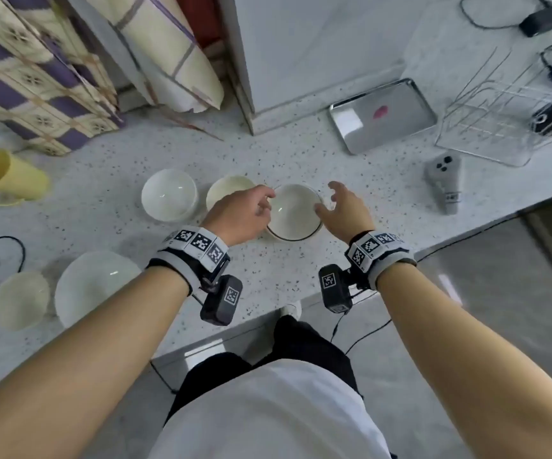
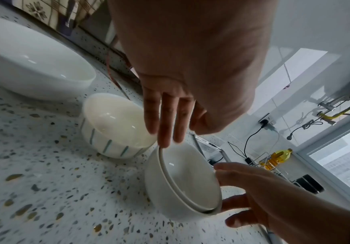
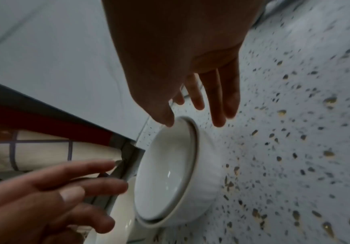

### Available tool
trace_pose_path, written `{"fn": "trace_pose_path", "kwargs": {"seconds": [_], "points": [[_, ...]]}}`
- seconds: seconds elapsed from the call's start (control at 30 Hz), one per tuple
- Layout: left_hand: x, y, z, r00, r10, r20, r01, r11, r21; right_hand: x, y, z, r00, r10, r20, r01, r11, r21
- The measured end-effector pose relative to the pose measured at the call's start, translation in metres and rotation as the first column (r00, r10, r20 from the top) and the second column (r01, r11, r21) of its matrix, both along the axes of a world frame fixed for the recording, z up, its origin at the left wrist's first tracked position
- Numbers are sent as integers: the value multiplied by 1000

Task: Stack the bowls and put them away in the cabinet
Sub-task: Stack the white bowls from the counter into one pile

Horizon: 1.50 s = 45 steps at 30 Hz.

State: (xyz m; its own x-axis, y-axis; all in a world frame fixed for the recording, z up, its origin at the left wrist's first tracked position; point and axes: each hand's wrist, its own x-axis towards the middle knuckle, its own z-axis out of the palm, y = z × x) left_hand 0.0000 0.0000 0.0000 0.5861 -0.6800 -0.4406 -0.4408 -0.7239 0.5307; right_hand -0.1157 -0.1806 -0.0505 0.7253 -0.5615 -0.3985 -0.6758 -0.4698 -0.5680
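Note:
Two white bowls sit nested as one stack (image 1: 296,212) on the speckled counter (image 1: 301,154). My left hand (image 1: 244,210) is at the stack's left rim, its straight fingers (image 2: 165,132) touching the edge. On the right side my right hand (image 1: 340,207) has its fingers spread, with the thumb at the rim (image 3: 165,118). Neither hand grips the stack (image 2: 186,178). A cream bowl with blue-green stripes (image 2: 115,125) stands just left of it, partly hidden by my left hand, and a white bowl (image 1: 169,194) stands further left.
A large white bowl (image 1: 95,286) and a cream bowl (image 1: 21,299) stand at the near left, with a yellow cup (image 1: 6,175) beyond. A metal tray (image 1: 382,114), wire rack (image 1: 506,117) and grey device (image 1: 445,185) lie to the right. The counter's front edge runs close below my wrists.

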Motion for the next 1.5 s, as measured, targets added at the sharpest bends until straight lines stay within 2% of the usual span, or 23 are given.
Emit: {"fn": "trace_pose_path", "kwargs": {"seconds": [0.13, 0.23, 0.47, 0.57, 0.7, 0.77, 0.87, 0.93, 0.97, 1.07, 1.13, 1.2, 1.27, 1.33, 1.4, 1.5], "points": [[2, -11, -4, 1000, 3, 24, -5, 996, 90, 18, 6, -13, 993, 78, -90, -73, 996, 56], [4, -8, -8, 999, 26, 42, -30, 996, 89, 24, 10, -19, 997, 39, -73, -30, 992, 124], [16, 6, -6, 999, 38, -37, -39, 999, -24, 9, 5, -11, 990, -143, 7, 138, 964, 226], [19, 14, -1, 977, 137, -163, -160, 977, -139, 3, 5, 8, 982, -175, 65, 157, 964, 213], [17, 34, 11, 881, 193, -431, -302, 932, -199, 20, 26, 42, 991, -44, 128, 19, 981, 193], [17, 52, 17, 802, 245, -545, -410, 889, -204, 35, 49, 54, 988, 47, 149, -80, 973, 218], [20, 91, 21, 662, 366, -654, -617, 761, -200, 58, 92, 65, 963, 193, 186, -238, 935, 263], [22, 125, 24, 545, 414, -729, -725, 669, -163, 75, 121, 69, 926, 309, 215, -355, 908, 225], [22, 142, 26, 518, 420, -745, -749, 644, -157, 83, 136, 70, 906, 364, 214, -405, 894, 194], [19, 193, 30, 495, 479, -725, -806, 566, -177, 102, 180, 72, 872, 471, 133, -489, 849, 199], [17, 221, 32, 458, 557, -693, -858, 481, -180, 114, 207, 72, 840, 537, 71, -542, 835, 99], [15, 247, 31, 411, 607, -681, -893, 417, -167, 124, 234, 72, 799, 601, 22, -601, 799, 20], [14, 271, 29, 339, 639, -690, -926, 356, -126, 133, 260, 70, 750, 662, 1, -661, 750, 8], [15, 291, 26, 287, 650, -703, -943, 320, -89, 139, 280, 66, 721, 693, -16, -692, 721, 34], [15, 307, 22, 265, 659, -704, -950, 302, -76, 141, 298, 63, 698, 715, -40, -715, 699, 25], [17, 323, 15, 201, 671, -714, -969, 244, -42, 140, 320, 62, 661, 742, -108, -750, 656, -86]]}}
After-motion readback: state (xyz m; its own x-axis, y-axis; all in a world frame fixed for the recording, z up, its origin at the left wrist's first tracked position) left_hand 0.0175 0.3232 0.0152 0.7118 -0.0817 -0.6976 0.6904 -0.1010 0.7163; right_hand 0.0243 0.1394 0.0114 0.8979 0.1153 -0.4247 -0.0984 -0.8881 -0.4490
